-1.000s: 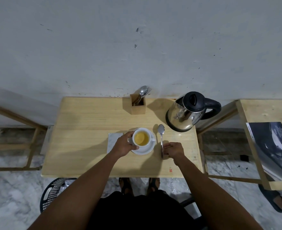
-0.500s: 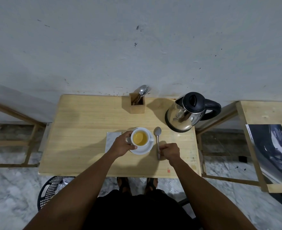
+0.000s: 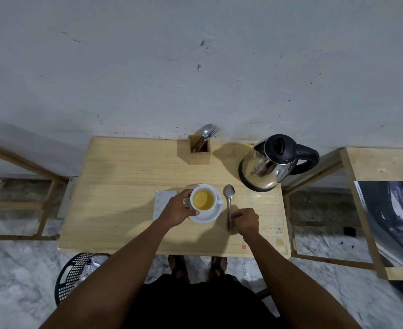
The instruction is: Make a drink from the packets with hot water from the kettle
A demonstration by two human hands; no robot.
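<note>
Now the cup (image 3: 203,198) is taken as the landmark: it stands on its saucer (image 3: 207,216) on the table (image 3: 124,186), filled with yellow drink; the left hand (image 3: 179,210) is curled around its near-left side, fingers closed on the wall. Just right of the cup, the right hand (image 3: 246,220) is loosely closed over the spoon (image 3: 229,205) handle, which lies flat on the wood — whether it is actually pinched cannot be told. The step in hand is judged to be stirring; the cup should be kept steadied and the spoon lowered gently. Left of the cup a pale mat (image 3: 160,205) lies; beyond it right, the kettle (image 3: 271,162) — clear of the reach; farther back, the cutlery holder (image 3: 199,151).
</note>
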